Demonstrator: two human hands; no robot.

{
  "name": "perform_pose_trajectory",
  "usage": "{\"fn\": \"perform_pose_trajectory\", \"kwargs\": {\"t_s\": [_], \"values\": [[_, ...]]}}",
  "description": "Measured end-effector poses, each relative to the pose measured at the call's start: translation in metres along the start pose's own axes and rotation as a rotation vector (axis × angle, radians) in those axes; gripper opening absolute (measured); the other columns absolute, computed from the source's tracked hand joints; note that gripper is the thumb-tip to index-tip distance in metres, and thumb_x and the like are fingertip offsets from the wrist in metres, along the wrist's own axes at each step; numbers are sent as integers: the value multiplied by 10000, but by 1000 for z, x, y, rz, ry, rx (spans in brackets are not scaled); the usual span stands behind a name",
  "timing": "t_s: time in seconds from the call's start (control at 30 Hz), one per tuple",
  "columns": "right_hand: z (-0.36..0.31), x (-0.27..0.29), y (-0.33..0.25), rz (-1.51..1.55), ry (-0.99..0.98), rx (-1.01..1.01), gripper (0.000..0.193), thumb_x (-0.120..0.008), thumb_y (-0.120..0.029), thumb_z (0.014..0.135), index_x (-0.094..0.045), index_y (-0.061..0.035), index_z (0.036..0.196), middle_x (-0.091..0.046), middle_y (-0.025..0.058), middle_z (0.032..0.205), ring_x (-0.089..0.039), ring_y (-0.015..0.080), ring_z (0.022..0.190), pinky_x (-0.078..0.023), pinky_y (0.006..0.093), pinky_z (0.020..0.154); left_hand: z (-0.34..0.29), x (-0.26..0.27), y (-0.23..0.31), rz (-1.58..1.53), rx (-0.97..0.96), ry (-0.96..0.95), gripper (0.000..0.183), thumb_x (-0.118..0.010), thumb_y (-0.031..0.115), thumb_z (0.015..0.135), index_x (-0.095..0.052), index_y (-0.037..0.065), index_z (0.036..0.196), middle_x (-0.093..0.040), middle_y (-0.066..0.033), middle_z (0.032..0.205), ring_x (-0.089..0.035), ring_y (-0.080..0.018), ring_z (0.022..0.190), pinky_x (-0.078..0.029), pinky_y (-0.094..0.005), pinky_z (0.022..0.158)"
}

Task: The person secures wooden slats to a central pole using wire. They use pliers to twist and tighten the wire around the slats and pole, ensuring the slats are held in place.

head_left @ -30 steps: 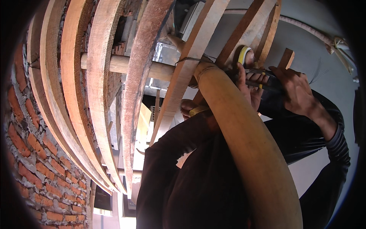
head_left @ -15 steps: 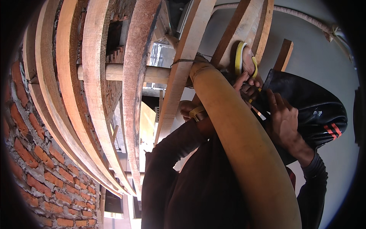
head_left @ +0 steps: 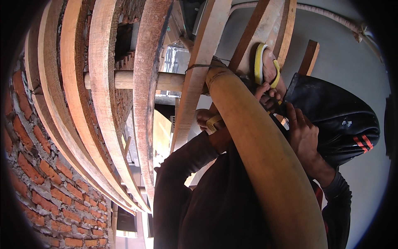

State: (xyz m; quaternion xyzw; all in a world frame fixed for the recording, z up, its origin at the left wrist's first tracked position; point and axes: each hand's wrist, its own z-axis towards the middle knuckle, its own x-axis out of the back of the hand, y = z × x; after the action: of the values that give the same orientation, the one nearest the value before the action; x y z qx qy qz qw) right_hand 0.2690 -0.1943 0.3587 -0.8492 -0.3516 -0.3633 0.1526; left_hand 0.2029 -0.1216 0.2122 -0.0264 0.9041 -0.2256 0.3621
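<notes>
A thick bamboo pole (head_left: 257,137) slants across the view, in front of my left forearm. Past the pole my left hand (head_left: 268,92) shows, its fingers closed around a small dark tool with yellow marks (head_left: 281,103); the kind is hard to make out. My right hand (head_left: 303,132) is bent up beside it, fingers curled close together at the tool's near end; whatever they grip is hidden. Both hands are close to my foot in a yellow sandal (head_left: 259,64), which rests on a wooden beam (head_left: 258,31). Dark wire (head_left: 199,66) is wound around another beam at the pole's top.
Several wooden beams (head_left: 101,62) run side by side at left, with gaps between them. A round crosspiece (head_left: 124,79) passes behind them. A brick wall (head_left: 54,191) rises on the left and a grey wall (head_left: 352,62) on the right. My bent knee in black trousers (head_left: 340,112) is at right.
My right hand has shifted slightly left and up, nearer the dark tool and my left hand. The pole and the beams stay where they were.
</notes>
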Motion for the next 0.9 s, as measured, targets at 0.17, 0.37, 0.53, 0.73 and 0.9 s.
{"fn": "perform_pose_trajectory", "kwargs": {"t_s": [0.17, 0.37, 0.53, 0.73, 0.9], "values": [[-4, -4, -5, -10, 79, -25, 648, -656, -137, 692, -424, 87, 1253, -555, 206, 973, -601, 350, 854, -492, 440, 695, 3, 1, -2, 9, -25, -22, 243, -605, 329, 911, -518, 124, 815, -585, -27, 821, -579, -161, 824, -445, -304, 778], [20, 22, 63, -10, -6, 349, 647, -639, -62, 666, -425, 50, 1266, -533, 242, 1072, -533, 400, 876, -449, 470, 823, 1, -25, 4, -30, -98, 24, 198, -629, 290, 895, -551, 113, 851, -601, -34, 839, -590, -175, 851, -457, -328, 818], [56, 38, 53, 512, -503, -35, 486, -627, -15, 610, -546, 78, 1080, -590, 229, 895, -580, 345, 822, -476, 391, 771, 17, -22, -5, -227, -279, -15, 171, -664, 243, 860, -565, 105, 842, -575, -18, 786, -595, -185, 867, -479, -355, 835], [93, 68, 49, 454, -799, -45, 367, -625, -68, 601, -574, 89, 928, -561, 191, 704, -566, 319, 692, -479, 370, 698, 19, -25, -5, -242, -223, -109, 134, -667, 148, 816, -544, 99, 794, -541, -17, 732, -581, -181, 811, -470, -370, 851], [49, 49, 25, 480, -412, 19, 367, -678, -101, 676, -547, 60, 979, -612, 237, 797, -629, 366, 811, -486, 413, 732, 29, 22, -27, 224, -339, -115, 127, -651, 143, 809, -536, 89, 797, -535, -15, 803, -546, -154, 904, -425, -326, 884]]}}
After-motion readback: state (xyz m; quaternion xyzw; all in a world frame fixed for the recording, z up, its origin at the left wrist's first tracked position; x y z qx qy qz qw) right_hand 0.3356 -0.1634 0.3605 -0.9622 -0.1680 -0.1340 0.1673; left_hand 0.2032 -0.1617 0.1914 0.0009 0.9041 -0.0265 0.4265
